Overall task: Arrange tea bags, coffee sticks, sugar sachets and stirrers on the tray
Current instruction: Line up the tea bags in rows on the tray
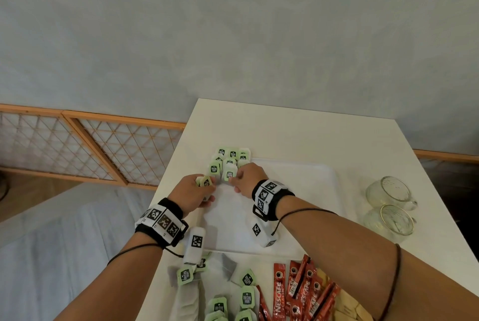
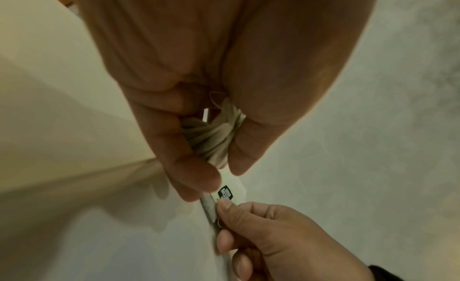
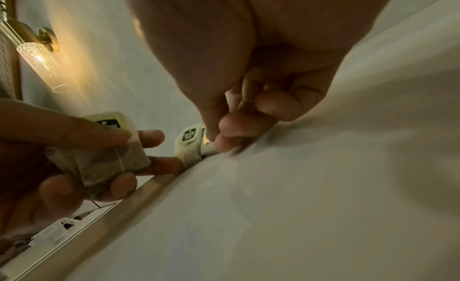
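A white tray (image 1: 311, 178) lies in the middle of the white table (image 1: 285, 129). Several tea bags with green tags (image 1: 232, 156) stand in rows at the tray's far left corner. My left hand (image 1: 204, 188) grips a small bundle of tea bags (image 2: 211, 136) just left of those rows. My right hand (image 1: 234, 181) pinches one tea bag (image 1: 229, 174) at the near end of the rows, its tag (image 2: 225, 193) under the thumb. In the right wrist view the right hand's fingertips (image 3: 224, 143) sit beside a standing tea bag (image 3: 189, 141) on the tray.
Loose tea bags (image 1: 246, 294) lie at the table's near edge, with red coffee sticks (image 1: 303, 287) and pale yellow sachets (image 1: 347, 305) to their right. Two glass cups (image 1: 388, 191) lie on their sides right of the tray. A lit wall lamp (image 3: 37, 55) shows.
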### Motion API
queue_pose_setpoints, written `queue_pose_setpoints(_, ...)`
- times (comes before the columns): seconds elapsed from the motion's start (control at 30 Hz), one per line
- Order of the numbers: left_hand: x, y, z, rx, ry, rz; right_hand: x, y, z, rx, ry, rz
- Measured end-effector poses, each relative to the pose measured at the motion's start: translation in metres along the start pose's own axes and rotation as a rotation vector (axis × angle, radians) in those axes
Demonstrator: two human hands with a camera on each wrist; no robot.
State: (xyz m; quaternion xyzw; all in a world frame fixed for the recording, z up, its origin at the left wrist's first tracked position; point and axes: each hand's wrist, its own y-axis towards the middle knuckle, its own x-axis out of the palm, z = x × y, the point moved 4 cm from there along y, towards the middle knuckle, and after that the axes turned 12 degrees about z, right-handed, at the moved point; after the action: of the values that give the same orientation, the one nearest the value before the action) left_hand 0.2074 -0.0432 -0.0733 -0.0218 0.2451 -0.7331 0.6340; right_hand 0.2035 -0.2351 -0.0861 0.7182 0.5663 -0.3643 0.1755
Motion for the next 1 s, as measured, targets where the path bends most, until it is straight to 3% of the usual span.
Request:
queue_pose_setpoints(0.33,-0.001,-0.012,0.001,-0.076,-0.101,-0.147,-0.001,0.003,-0.001,0.018,0.008,0.046)
queue_pose_setpoints(0.63,0.006,-0.020,0.007,-0.005,-0.055,-0.234,-0.005,-0.035,-0.007,-0.281,0.165,-0.137)
queue_pose_setpoints(0.9,0.017,-0.024,0.010,0.021,-0.043,-0.211,-0.014,-0.037,0.017,-0.290,0.093,-0.083)
queue_pose_setpoints(1.0,0.015,-0.016,0.007,-0.009,-0.049,-0.152,-0.025,-0.031,0.023,-0.210,0.077,-0.028)
